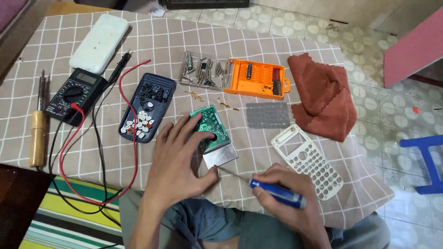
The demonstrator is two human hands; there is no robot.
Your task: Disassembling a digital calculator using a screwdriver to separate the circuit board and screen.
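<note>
My left hand (177,161) rests fingers-spread on a green circuit board (213,127) with a shiny metal plate (221,155) at its near end, pinning it to the checked tablecloth (157,46). My right hand (288,203) grips a blue-handled screwdriver (277,193); its thin shaft points left, the tip close to the metal plate by my left thumb. A white calculator front shell (308,160) with empty key holes lies to the right. A dark blue back shell (147,107) holding loose keys lies to the left.
An orange screwdriver-bit case (258,79) with loose bits beside it sits at the back. A grey rubber keypad (267,115), a rust-red cloth (323,94), a black multimeter (74,94) with red and black leads, a wooden-handled soldering iron (38,133) and a white box (99,42) surround the work.
</note>
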